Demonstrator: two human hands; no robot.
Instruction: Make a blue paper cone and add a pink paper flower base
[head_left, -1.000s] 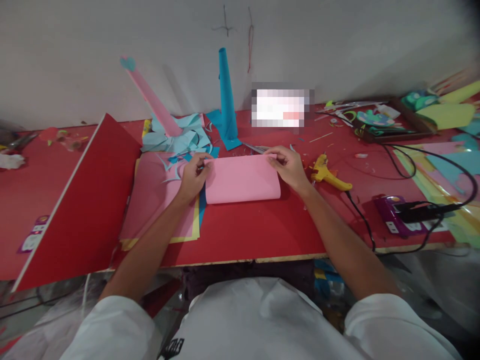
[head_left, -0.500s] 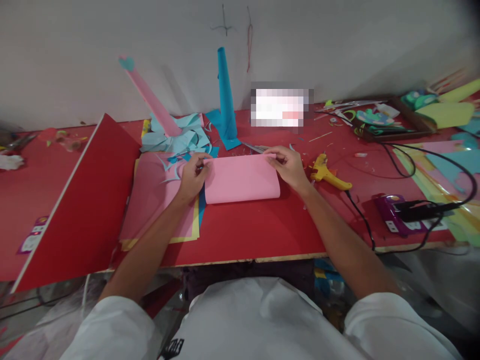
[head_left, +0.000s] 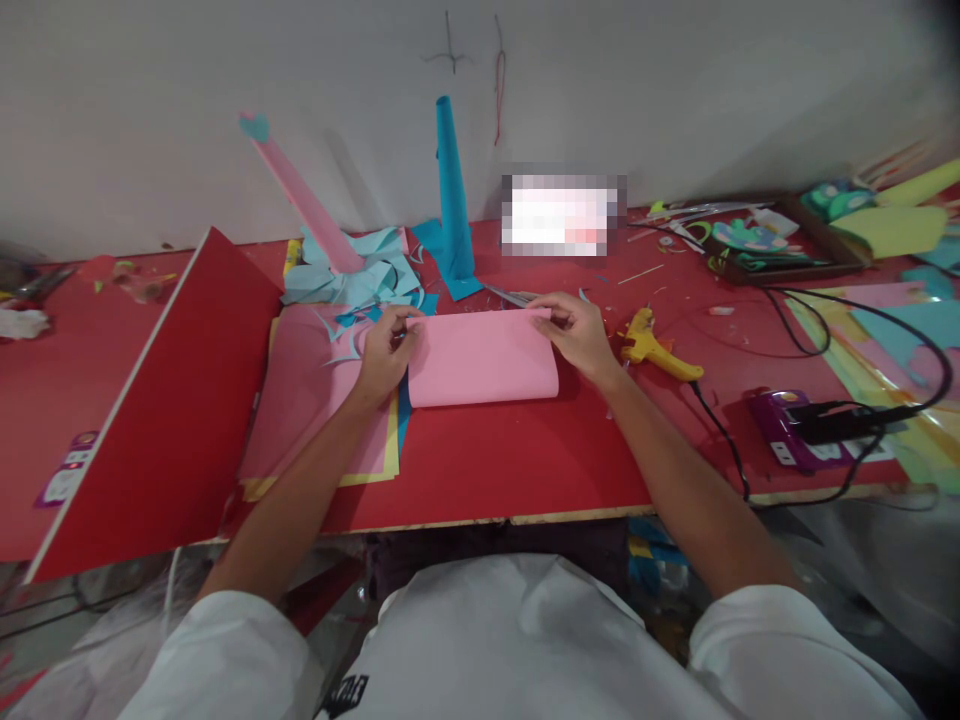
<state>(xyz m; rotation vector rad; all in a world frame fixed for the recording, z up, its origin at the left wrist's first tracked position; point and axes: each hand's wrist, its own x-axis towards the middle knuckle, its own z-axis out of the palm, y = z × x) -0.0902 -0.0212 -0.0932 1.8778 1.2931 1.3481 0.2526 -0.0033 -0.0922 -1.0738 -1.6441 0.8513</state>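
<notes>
A pink paper sheet [head_left: 484, 358], folded over into a loose roll, lies on the red table [head_left: 495, 460] straight ahead of me. My left hand [head_left: 386, 350] pinches its far left corner. My right hand [head_left: 577, 330] pinches its far right corner. Both hands press the sheet's top edge down against the table. Under my left hand lies a stack of pink and yellow sheets [head_left: 307, 400].
A yellow glue gun [head_left: 652, 347] lies right of my right hand, its cable running to a purple power strip [head_left: 795, 435]. Scissors [head_left: 510, 296], blue scraps [head_left: 360, 275], a blue cone [head_left: 452, 190] and a pink tube [head_left: 300, 195] sit behind. A red board [head_left: 165, 400] leans left.
</notes>
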